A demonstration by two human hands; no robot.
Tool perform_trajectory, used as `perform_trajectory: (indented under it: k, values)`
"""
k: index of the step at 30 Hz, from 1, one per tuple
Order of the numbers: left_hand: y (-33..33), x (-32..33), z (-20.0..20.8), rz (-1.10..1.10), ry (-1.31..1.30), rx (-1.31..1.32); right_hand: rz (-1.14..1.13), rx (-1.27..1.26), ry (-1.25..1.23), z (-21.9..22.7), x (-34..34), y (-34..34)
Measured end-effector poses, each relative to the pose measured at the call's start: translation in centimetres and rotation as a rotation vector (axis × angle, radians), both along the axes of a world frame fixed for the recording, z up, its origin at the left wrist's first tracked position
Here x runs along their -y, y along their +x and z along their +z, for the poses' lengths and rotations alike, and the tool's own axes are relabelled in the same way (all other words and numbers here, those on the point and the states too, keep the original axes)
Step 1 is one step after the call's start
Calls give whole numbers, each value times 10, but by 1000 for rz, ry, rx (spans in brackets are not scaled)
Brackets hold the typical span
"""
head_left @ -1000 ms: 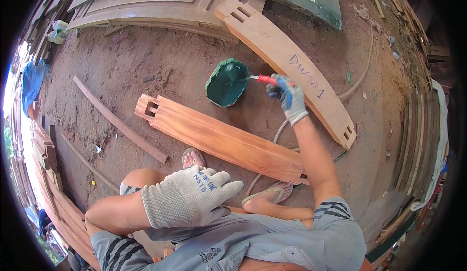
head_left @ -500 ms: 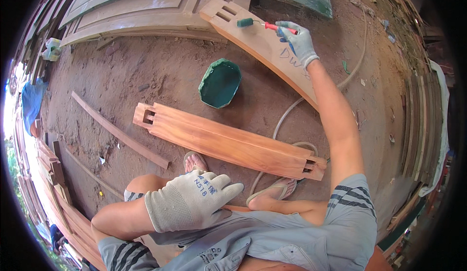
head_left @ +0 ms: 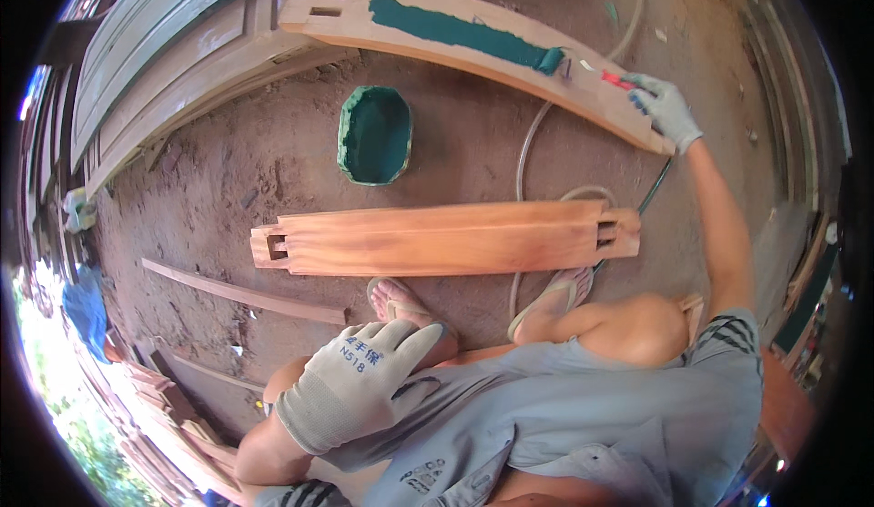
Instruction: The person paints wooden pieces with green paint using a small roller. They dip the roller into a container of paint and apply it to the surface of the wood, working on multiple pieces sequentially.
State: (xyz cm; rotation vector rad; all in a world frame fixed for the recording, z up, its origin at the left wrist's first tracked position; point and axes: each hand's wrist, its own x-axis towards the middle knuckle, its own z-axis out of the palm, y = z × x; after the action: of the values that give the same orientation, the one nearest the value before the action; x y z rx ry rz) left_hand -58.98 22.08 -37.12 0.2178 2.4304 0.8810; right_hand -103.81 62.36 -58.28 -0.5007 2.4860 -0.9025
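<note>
Plainly, green tub [head_left: 346, 138]: my landmark, set on the ground in front of the person, dark paint inside.
Pale board [head_left: 574, 86]: beyond the tub; slotted end off to its left, other end well to its right. Long axis crosses the person's front, slanting nearer at the right.
Green stripe [head_left: 455, 35]: along that axis, beyond the tub and out to its right; pale wood after.
Roller [head_left: 550, 61]: head touching the stripe's right end, beyond and right of the tub; red handle [head_left: 619, 80] points rightward.
Right hand [head_left: 667, 111]: gloved, right of the tub, the nearer one to the pale board, fingers wrapped on the handle.
Left hand [head_left: 364, 375]: gloved, near side of the tub, back upward; fingertips tucked, can't tell if gripping anything.
Reddish board [head_left: 446, 238]: between tub and left hand, lying crosswise, neither hand touching it.
</note>
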Motion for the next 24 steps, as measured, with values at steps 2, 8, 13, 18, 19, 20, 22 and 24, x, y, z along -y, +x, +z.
perform_trajectory:
  k: [2, 8, 13, 18, 19, 20, 22, 24]
  values:
    - [1, -2, 1, 4, -32, 46, -31, 52, -80, -5, -25, -4]
    - [-4, -11, 4, 8, -34, 118, 196, -201, -122, 2, 30, -40]
    - [-5, -7, 7, -28, -12, 69, 302, -117, -306, 21, 189, -43]
    - [1, -3, 4, 7, 17, 40, 380, -138, -452, -12, 325, -51]
    - [-2, -4, 2, -5, 29, 33, 360, -99, -455, -10, 335, -54]
    - [0, -4, -3, -28, 9, -28, 313, -35, -418, -4, 344, -52]
    - [3, -6, -3, -26, 3, -9, 279, 61, -324, 5, 358, -44]
    - [1, -7, -2, -31, 7, -5, 301, -2, -291, 12, 351, -45]
